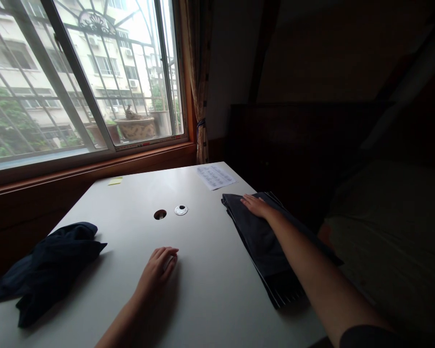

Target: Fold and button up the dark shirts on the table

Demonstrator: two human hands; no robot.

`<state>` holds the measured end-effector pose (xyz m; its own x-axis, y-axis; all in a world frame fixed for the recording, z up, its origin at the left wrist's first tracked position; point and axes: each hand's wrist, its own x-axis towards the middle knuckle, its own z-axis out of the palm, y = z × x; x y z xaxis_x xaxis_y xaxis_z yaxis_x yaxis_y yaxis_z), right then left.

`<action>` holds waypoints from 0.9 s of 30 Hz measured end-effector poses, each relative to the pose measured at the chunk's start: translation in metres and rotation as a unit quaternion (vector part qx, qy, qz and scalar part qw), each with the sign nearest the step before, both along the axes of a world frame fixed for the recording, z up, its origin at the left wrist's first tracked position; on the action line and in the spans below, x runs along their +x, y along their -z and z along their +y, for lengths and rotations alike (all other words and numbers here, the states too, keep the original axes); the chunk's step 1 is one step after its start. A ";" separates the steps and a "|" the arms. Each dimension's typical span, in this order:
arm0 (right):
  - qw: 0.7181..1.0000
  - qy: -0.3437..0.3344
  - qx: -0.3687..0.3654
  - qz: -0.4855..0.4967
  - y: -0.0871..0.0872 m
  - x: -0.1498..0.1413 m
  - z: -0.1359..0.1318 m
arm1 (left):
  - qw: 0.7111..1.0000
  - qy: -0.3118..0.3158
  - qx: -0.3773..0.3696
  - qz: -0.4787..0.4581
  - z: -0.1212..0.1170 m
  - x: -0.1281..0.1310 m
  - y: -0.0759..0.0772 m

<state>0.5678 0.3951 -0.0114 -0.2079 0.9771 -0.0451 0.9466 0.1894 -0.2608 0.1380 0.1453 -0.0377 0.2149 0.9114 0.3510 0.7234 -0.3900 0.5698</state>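
My right hand (256, 206) lies flat, fingers stretched out, on a folded dark grey garment (261, 239) with thin white stripes at its edge, which rests along the right side of the white table (203, 290). My left hand (159, 263) rests on the table's middle with fingers curled down against the surface; it holds nothing. A crumpled dark blue garment (47, 266) lies at the table's left, apart from both hands.
A round cable hole (160, 214) and its loose cap (181, 210) sit mid-table. A printed paper sheet (215, 176) lies at the far right corner, a yellow sticky note (115, 181) at the far edge. A barred window (76, 77) and curtain (200, 82) stand behind; dark furniture is to the right.
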 end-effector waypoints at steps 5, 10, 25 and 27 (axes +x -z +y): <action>0.994 0.096 -0.002 -0.052 -0.002 0.041 0.002 | 1.000 0.012 0.011 0.020 0.000 0.000 0.003; 0.983 0.160 0.022 -0.091 -0.007 0.072 -0.010 | 0.999 0.017 0.022 0.030 0.002 -0.003 0.008; 0.991 -0.012 0.067 -0.117 0.013 0.090 -0.116 | 0.997 0.034 0.049 0.050 0.002 -0.006 0.012; 0.991 -0.002 0.063 -0.119 0.014 0.092 -0.119 | 0.997 0.038 0.044 0.054 0.002 -0.007 0.012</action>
